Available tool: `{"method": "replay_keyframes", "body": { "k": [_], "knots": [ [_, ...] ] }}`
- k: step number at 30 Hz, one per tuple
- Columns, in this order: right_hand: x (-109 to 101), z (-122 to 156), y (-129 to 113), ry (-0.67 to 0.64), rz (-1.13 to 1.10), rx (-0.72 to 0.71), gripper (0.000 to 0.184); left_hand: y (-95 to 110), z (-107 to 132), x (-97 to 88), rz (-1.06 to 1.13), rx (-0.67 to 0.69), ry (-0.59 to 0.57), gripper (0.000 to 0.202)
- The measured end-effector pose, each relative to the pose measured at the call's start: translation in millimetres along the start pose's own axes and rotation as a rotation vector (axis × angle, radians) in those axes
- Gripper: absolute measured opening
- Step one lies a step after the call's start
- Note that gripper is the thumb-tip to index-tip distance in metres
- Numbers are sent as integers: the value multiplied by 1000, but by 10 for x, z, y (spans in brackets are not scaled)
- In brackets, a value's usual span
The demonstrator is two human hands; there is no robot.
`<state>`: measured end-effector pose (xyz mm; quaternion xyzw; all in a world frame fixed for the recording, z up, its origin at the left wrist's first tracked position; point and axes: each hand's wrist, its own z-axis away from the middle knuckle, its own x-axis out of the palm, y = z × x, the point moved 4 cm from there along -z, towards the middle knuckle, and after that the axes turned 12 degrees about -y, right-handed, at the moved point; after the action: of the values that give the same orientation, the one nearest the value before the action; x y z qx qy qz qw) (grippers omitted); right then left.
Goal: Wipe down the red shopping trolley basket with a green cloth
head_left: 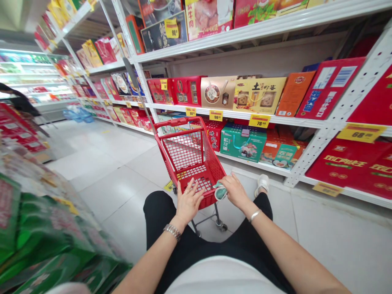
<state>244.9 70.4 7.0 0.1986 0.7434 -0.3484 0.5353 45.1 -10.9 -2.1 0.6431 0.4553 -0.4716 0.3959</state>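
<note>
A small red shopping cart (187,149) stands right in front of me, its basket showing a grid floor and mesh walls with no goods visible in it. At the basket's near edge is my left hand (188,201), fingers spread and stretched out over the rim. It holds nothing. My right hand (235,190) is closed round a folded teal-and-white cloth (220,192) at the near right corner of the basket. The cloth is pressed against or just beside the red rim; I cannot tell which.
White shelving (183,107) with boxed goods and yellow price tags runs along the right and ahead. Green packages (52,241) are stacked close on my left. A person in dark clothes (21,102) is at the far left. Tiled floor (116,179) lies between.
</note>
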Motion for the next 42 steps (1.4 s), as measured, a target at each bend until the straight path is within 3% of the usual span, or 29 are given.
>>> {"method": "replay_keyframes", "body": {
  "k": [9,13,16,19,22,26,29,32,34,37,42],
  "knots": [
    [83,13,-324,10,14,66,34,-396,-18,-75,-30,71,-50,37],
    [198,152,-626,52,0,-27,44,-699,52,-146,-43,28,-121,39],
    [222,209,-804,42,16,-155,50,-1000,108,-177,-21,-91,-180,43],
    [113,99,-740,37,72,-192,50,-1262,156,-202,-17,-200,-207,47],
    [-137,-167,-411,60,115,-122,49,-1380,172,-230,-47,-216,-230,46],
    [-466,-484,99,36,115,-3,41,-1208,126,-235,-85,-252,-192,46],
    [-545,-522,271,8,98,29,32,-737,39,-126,-23,-205,-108,50],
    [-524,-416,260,45,78,41,35,-168,-57,48,43,-113,-46,51],
    [-484,-329,200,71,65,56,38,70,-103,129,49,-122,-28,52],
    [-378,-239,36,77,44,54,39,124,-134,142,40,-163,-23,53],
    [-50,-241,-530,48,23,-120,49,-231,-115,14,-33,-164,-31,53]
  ]
}}
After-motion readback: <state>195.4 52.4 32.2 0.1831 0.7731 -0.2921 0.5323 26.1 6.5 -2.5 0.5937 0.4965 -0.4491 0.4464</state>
